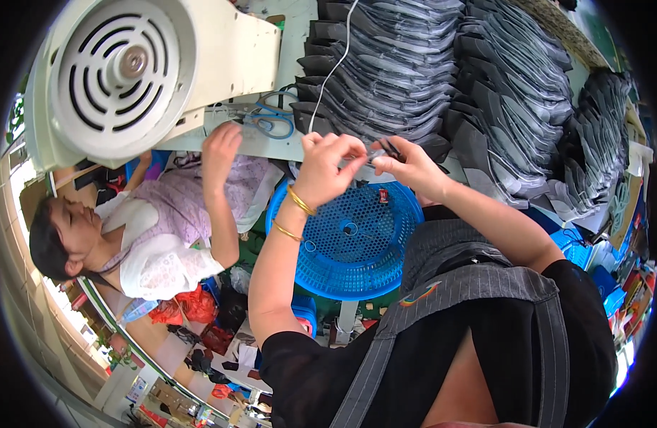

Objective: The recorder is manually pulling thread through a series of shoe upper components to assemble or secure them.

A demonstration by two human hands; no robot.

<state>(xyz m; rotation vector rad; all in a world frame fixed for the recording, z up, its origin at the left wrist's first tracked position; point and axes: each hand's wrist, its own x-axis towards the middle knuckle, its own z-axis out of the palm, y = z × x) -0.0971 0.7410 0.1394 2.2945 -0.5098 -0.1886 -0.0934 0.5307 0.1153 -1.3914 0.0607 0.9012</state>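
My left hand (330, 170) is raised over the near edge of the table, with thumb and fingertips pinched together. Whatever is between them is too small to name. Facing it, almost touching, my right hand (415, 171) closes its thumb and fingers on a small dark and silvery object (387, 150), whose kind I cannot make out. A thin white cord (337, 68) hangs down behind my left hand. Below both hands sits a round blue plastic basket (346, 277) with a perforated bottom. Beyond them, stacks of curved dark grey pieces (382, 71) cover the table.
A cream-coloured machine with a slotted round cover (93, 82) stands at the upper left. Blue-handled scissors (275, 123) lie beside it on the table (289, 48). A co-worker (168, 232) is at the left, one arm raised near the table edge. More grey stacks (592, 143) stand at right.
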